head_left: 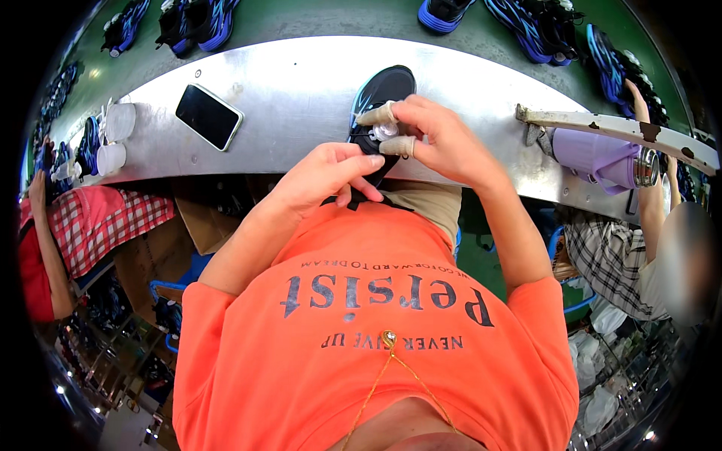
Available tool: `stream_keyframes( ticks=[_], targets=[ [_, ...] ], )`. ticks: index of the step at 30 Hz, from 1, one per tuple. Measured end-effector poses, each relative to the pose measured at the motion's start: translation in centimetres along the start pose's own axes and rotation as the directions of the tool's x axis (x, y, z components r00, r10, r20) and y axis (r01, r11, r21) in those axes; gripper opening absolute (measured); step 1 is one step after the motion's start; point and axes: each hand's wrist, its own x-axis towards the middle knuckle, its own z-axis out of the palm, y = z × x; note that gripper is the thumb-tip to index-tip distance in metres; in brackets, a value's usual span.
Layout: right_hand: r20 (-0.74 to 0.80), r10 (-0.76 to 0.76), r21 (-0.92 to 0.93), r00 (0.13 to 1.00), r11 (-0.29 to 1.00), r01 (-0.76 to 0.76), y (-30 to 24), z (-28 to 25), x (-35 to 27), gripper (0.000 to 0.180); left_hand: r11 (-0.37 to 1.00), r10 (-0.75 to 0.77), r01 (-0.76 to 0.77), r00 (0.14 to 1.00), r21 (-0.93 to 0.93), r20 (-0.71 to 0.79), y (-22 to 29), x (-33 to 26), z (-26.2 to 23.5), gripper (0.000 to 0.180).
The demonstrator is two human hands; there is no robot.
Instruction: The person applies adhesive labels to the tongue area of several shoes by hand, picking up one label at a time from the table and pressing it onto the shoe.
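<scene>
Centrally, right hand (450, 146) pinches clear disc (386, 131) of shoe (394, 81) on metal bench (293, 94), green surface (316, 19) far; left hand (322, 174) half-curled, hold unclear.

**Phone, bottle and neighbours around the desk**

A phone (209, 116) with a dark screen and pale edge lies face up on the left of the metal desk (286, 83). Farther left sit two small whitish containers (111, 158). At the right is a lavender bottle (594, 154); whether it stands or lies is hard to tell near the curved rim. A chipped white bar (624, 128) runs beside it. Black-and-blue shoes (218, 26) rest on the green surface (331, 19) beyond. A co-worker in checked red cloth (124, 225) is at left, another in plaid (613, 263) at right.
</scene>
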Motion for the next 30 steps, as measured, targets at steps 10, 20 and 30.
stream_keyframes(
  ticks=[10, 20, 30],
  targets=[
    [-0.044, 0.022, -0.255, 0.999, 0.966, -0.033, -0.4, 0.4, 0.2, 0.03, 0.989, -0.033, 0.029, 0.999, -0.145, -0.026, 0.1, 0.0, 0.5, 0.031],
    [-0.081, 0.033, -0.25, 0.996, 0.967, -0.053, 0.1, 0.5, 0.2, 0.035, 0.974, -0.028, 0.015, 0.998, -0.225, -0.056, -0.7, 0.3, 1.0, 0.027],
    [-0.095, 0.028, -0.226, 0.995, 0.973, -0.049, 0.0, 0.4, -0.2, 0.031, 0.971, -0.025, 0.017, 0.999, -0.24, -0.034, -0.4, 0.1, 1.4, 0.026]
  ],
)
